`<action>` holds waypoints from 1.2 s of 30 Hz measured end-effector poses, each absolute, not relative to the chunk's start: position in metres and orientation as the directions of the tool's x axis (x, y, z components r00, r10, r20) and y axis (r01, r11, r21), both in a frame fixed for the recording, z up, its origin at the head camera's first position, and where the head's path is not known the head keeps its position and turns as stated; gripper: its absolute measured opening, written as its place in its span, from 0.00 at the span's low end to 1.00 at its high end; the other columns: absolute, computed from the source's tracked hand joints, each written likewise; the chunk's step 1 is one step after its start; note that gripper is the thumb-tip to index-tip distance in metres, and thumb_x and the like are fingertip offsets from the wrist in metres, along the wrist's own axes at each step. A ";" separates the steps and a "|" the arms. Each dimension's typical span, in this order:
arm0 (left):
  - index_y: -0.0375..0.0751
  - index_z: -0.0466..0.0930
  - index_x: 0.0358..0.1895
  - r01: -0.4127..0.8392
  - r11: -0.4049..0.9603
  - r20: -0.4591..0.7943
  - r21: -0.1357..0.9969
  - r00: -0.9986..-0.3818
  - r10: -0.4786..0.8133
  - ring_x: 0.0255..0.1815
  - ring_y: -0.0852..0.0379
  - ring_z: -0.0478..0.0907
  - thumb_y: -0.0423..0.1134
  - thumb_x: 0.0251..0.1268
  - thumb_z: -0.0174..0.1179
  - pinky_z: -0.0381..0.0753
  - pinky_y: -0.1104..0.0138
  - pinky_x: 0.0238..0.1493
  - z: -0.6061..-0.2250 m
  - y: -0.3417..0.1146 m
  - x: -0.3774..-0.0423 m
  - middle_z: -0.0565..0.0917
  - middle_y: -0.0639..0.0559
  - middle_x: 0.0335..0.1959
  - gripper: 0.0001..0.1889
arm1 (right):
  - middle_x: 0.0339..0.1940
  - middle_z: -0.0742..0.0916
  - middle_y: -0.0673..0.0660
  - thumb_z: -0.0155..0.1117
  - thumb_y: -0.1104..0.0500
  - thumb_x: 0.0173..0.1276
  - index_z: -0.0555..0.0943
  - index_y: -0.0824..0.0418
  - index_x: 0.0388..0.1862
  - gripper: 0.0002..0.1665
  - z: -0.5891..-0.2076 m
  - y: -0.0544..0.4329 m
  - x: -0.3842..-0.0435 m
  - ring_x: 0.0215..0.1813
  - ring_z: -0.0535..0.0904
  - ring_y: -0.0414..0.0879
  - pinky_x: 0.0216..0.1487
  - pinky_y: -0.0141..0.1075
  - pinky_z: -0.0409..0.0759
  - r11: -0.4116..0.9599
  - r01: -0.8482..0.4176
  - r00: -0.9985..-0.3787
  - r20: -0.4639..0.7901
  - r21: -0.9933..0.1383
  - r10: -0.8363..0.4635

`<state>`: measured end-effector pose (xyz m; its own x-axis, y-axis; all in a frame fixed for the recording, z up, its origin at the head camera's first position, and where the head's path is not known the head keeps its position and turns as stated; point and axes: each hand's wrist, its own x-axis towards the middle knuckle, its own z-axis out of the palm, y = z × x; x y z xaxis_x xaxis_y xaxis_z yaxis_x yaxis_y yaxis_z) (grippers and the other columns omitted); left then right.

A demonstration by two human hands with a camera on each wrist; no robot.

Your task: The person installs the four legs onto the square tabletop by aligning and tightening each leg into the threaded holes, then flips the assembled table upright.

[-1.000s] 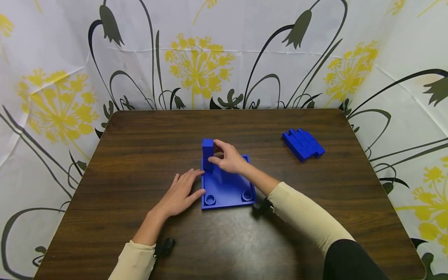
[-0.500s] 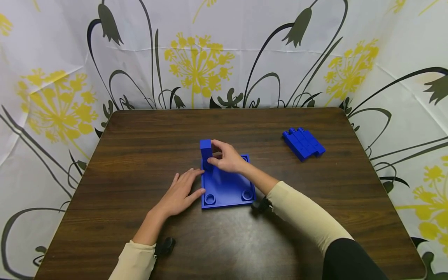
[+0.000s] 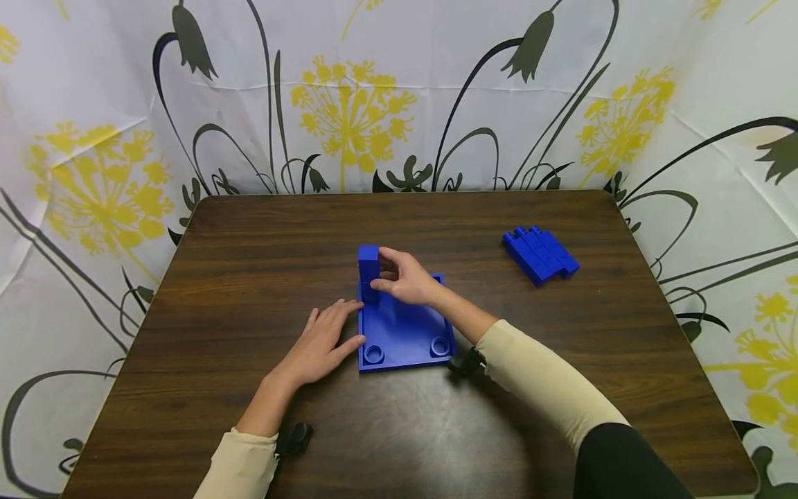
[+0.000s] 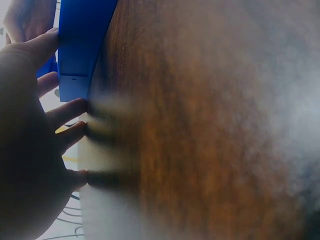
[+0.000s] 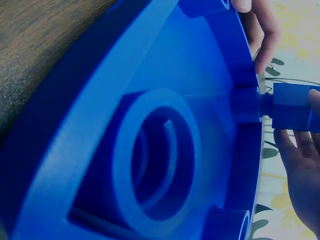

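A blue square tabletop (image 3: 405,329), raised-rimmed and underside up, lies mid-table with round sockets in its corners. At its far-left corner stands an upright blue square table leg (image 3: 369,263), gripped by my right hand (image 3: 405,278) between thumb and fingers. In the right wrist view, the narrow neck of the leg (image 5: 292,106) meets the corner socket (image 5: 246,105), part of the neck still showing. My left hand (image 3: 321,343) lies with fingers spread, its thumb and fingertips against the tabletop's left edge. From the left wrist view, those fingertips touch the blue side wall (image 4: 82,45).
Several more blue legs (image 3: 541,256) lie side by side at the right back, their round ends pointing away. All this is on a dark wood-grain table (image 3: 268,235), with a flower-patterned cloth (image 3: 349,125) hanging behind and at the sides.
The leg's top tipped slightly left, then came partly back, with my right hand gripping it throughout. My left hand and the tabletop have stayed in place.
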<state>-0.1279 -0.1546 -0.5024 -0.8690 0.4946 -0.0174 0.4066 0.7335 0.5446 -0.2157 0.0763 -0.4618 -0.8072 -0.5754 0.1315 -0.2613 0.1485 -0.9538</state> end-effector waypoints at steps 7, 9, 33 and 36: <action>0.52 0.58 0.75 0.410 0.735 -0.018 0.539 -0.868 0.497 0.78 0.44 0.49 0.60 0.73 0.50 0.39 0.35 0.69 -0.502 -0.155 -0.127 0.62 0.46 0.74 0.32 | 0.55 0.83 0.63 0.73 0.66 0.61 0.72 0.67 0.64 0.33 -0.462 0.074 -0.216 0.57 0.81 0.52 0.55 0.38 0.79 0.271 -0.308 -0.829 0.118 -0.912 -0.547; 0.51 0.59 0.75 0.413 0.733 -0.013 0.541 -0.867 0.499 0.77 0.43 0.50 0.60 0.73 0.50 0.40 0.34 0.68 -0.501 -0.155 -0.127 0.62 0.46 0.74 0.33 | 0.55 0.83 0.62 0.75 0.64 0.59 0.72 0.66 0.65 0.36 -0.461 0.073 -0.216 0.56 0.81 0.52 0.53 0.37 0.80 0.310 -0.328 -0.836 0.122 -0.892 -0.535; 0.48 0.59 0.75 0.422 0.729 -0.004 0.538 -0.864 0.503 0.78 0.43 0.49 0.57 0.73 0.52 0.40 0.34 0.68 -0.501 -0.155 -0.128 0.62 0.48 0.74 0.33 | 0.37 0.83 0.50 0.84 0.48 0.46 0.80 0.56 0.42 0.28 -0.466 0.060 -0.214 0.43 0.81 0.42 0.45 0.35 0.76 0.512 -0.389 -0.904 0.209 -0.766 -0.374; 0.48 0.59 0.75 0.418 0.732 -0.006 0.538 -0.866 0.499 0.78 0.44 0.49 0.58 0.73 0.51 0.39 0.35 0.69 -0.501 -0.155 -0.128 0.62 0.48 0.74 0.33 | 0.41 0.83 0.50 0.84 0.48 0.46 0.80 0.57 0.48 0.32 -0.465 0.061 -0.213 0.45 0.80 0.42 0.45 0.34 0.76 0.518 -0.392 -0.899 0.195 -0.761 -0.393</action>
